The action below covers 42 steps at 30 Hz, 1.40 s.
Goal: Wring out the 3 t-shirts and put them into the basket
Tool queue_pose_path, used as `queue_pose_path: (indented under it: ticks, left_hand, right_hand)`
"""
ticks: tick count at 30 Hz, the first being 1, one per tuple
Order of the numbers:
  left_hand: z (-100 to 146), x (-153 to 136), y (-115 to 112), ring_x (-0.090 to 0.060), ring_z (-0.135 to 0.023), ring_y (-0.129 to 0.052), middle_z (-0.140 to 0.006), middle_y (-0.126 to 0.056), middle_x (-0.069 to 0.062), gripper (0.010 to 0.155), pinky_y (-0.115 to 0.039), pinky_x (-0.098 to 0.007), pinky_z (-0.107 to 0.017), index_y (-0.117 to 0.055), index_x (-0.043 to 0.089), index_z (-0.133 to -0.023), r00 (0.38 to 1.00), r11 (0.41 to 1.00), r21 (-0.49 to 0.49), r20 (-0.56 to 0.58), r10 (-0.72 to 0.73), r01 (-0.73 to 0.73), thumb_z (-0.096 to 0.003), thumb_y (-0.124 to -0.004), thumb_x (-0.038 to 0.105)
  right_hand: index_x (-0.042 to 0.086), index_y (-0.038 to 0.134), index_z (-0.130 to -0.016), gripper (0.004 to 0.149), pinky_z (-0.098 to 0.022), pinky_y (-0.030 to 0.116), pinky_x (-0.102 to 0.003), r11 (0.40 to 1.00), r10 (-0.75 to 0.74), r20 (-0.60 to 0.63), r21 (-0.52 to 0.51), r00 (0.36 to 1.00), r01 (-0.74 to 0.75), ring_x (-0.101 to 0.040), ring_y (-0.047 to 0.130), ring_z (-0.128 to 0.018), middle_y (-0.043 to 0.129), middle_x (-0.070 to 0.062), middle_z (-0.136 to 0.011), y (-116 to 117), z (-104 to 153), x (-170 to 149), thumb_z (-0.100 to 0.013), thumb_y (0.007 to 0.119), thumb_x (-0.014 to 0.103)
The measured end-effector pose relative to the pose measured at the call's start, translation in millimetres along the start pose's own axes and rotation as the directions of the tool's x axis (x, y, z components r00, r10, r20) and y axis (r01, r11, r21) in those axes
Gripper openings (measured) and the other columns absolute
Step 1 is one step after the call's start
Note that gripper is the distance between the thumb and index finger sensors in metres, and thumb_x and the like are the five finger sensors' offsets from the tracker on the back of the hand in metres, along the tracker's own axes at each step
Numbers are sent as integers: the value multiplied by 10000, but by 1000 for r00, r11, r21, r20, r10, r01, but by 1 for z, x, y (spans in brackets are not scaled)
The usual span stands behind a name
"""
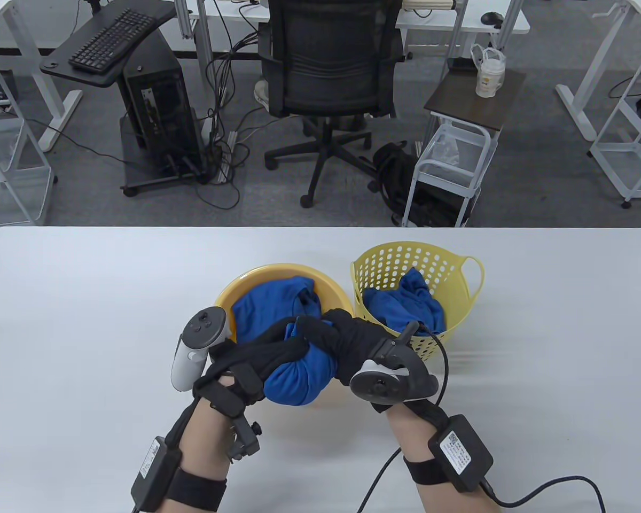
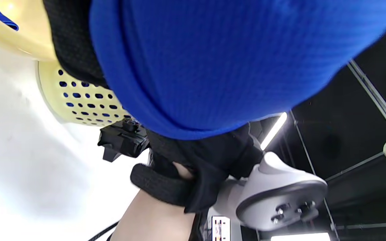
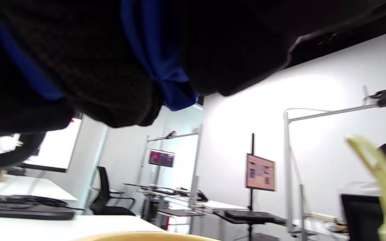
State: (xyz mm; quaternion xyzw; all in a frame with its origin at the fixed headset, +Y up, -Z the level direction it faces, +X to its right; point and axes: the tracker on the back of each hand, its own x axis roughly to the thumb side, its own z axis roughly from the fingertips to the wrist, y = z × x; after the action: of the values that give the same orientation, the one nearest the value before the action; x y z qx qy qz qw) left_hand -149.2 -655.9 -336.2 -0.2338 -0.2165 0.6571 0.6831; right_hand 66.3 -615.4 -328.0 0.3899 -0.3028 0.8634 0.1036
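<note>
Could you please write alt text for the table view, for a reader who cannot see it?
Two gloved hands, left hand and right hand, twist a blue t-shirt above a yellow basin holding another; a yellow basket beside it holds a third.

Setting: office or lab workspace.
Beyond the white rounded-corner table (image 1: pixel 85 299) stand a black mesh swivel chair (image 1: pixel 328 64), a black keyboard (image 1: pixel 112 40) on a tilted tray, a black computer tower (image 1: pixel 157 107), white-framed desks (image 1: pixel 21 21), grey carpet and loose cables.
</note>
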Motion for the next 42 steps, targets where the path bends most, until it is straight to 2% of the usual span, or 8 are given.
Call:
queue_pose_path:
  ticks: [3, 7, 14, 25, 29, 36, 38, 42]
  left_hand:
    - [-3, -1, -4, -456, -765, -934, -1204, -529, -268, 824, -895, -525, -522, -328, 219, -1221, 994, 991, 94, 50, -102, 97, -652, -747, 644]
    - [-7, 3, -15, -495, -851, -854, -1252, -383, -290, 1106, -852, -548, -588, -241, 199, -1225, 988, 994, 27, 102, -112, 110, -514, -858, 779]
    - [-12, 17, -49, -456, -852, -879, -1258, -334, -285, 1314, -896, -484, -540, -41, 205, -1170, 881, 886, 73, 94, -463, 458, -414, -975, 736]
    - [-19, 6, -61, -441, -824, -937, -1223, -574, -167, 1051, -885, -527, -523, -288, 242, -1188, 526, 468, 371, -69, -848, 802, -480, -1004, 540]
    - [-17, 9, -63, -416, -808, -959, -1208, -596, -156, 1044, -899, -509, -513, -290, 223, -1180, 353, 287, 444, -71, -933, 848, -475, -979, 563]
    - [2, 39, -87, -443, -780, -973, -1205, -618, -190, 1012, -899, -515, -490, -301, 244, -1187, 216, 115, 533, -131, -968, 838, -495, -956, 587]
    - [6, 46, -91, -437, -794, -971, -1213, -608, -190, 1015, -900, -511, -505, -284, 258, -1188, 200, 107, 519, -127, -971, 848, -494, -938, 605]
    - [6, 48, -94, -453, -849, -915, -1234, -489, -246, 1239, -863, -522, -560, -156, 195, -1180, 266, 229, 448, -19, -964, 864, -389, -950, 723]
  right_hand:
    - [269, 522, -1040, 849, 13, 870, -261, 999, 43, -66, -19, 997, -44, -258, 978, -163, 880, -197, -710, 3, 3, -8, -389, 1066, 285]
    - [269, 558, -1028, 809, 15, 869, -262, 995, 86, -138, -45, 987, -93, -257, 976, -158, 889, -189, -694, 0, 6, -15, -395, 1061, 275]
    - [274, 583, -1011, 771, 6, 870, -266, 971, 212, -174, -76, 962, -227, -260, 974, -167, 896, -159, -691, -12, 10, -21, -402, 1056, 275]
    - [240, 598, -989, 764, 2, 869, -281, 953, 290, -201, 150, 935, -264, -266, 969, -165, 896, -165, -668, 5, 5, -21, -380, 1059, 231]
    - [225, 604, -989, 768, 23, 864, -269, 964, 260, -252, 119, 932, -237, -252, 967, -139, 901, -171, -641, 3, 3, -18, -374, 1063, 226]
    - [242, 594, -1005, 777, 1, 864, -278, 995, 104, -372, 43, 922, -95, -267, 963, -165, 885, -187, -666, -21, 0, -16, -389, 1065, 209]
    - [240, 595, -1008, 773, -1, 865, -278, 993, 121, -372, 38, 920, -115, -267, 964, -169, 886, -186, -668, -30, 0, -14, -394, 1064, 218]
    - [242, 596, -1018, 777, -17, 867, -290, 981, 192, -345, 51, 919, -186, -282, 963, -184, 885, -190, -679, -45, 0, -10, -398, 1065, 228]
